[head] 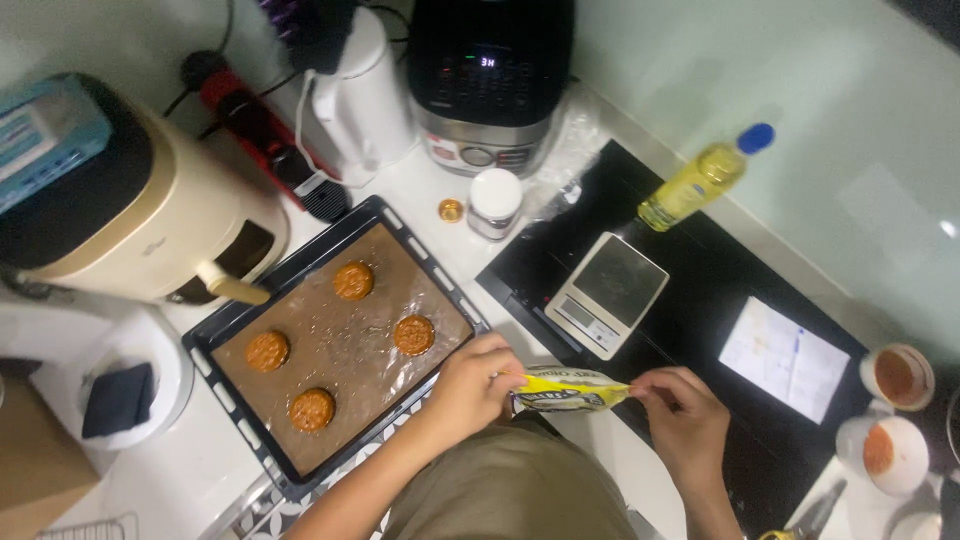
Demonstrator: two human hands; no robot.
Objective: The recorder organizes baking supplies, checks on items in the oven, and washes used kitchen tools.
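**Both hands on a yellow packet beside the baking tray**

I held a small yellow packet (568, 390) between my two hands, in front of my body and above the edge of the counter. My left hand (472, 385) was closed around its left end, and my right hand (685, 418) pinched its right end with the fingertips. The packet was stretched almost flat between them, a little crumpled in the middle.

Just to the left of my left hand was a dark baking tray (262, 296), lined with brown paper. Four round golden-brown cakes (353, 281) lay on the paper, well apart from each other. The tray stood at an angle on the white counter.

Behind the packet, a small kitchen scale (606, 294) was on a black surface (700, 290). A bottle of yellow oil with a blue cap (703, 180) lay near the wall, and a sheet of paper (786, 358) rested further to the right. Two small cups (897, 376) with something reddish-brown inside stood at the right edge.

At the back I saw a black cooker (490, 80), a white kettle (362, 95) and a small jar with a white lid (495, 203). A cream-coloured appliance (140, 200) stood on the left.
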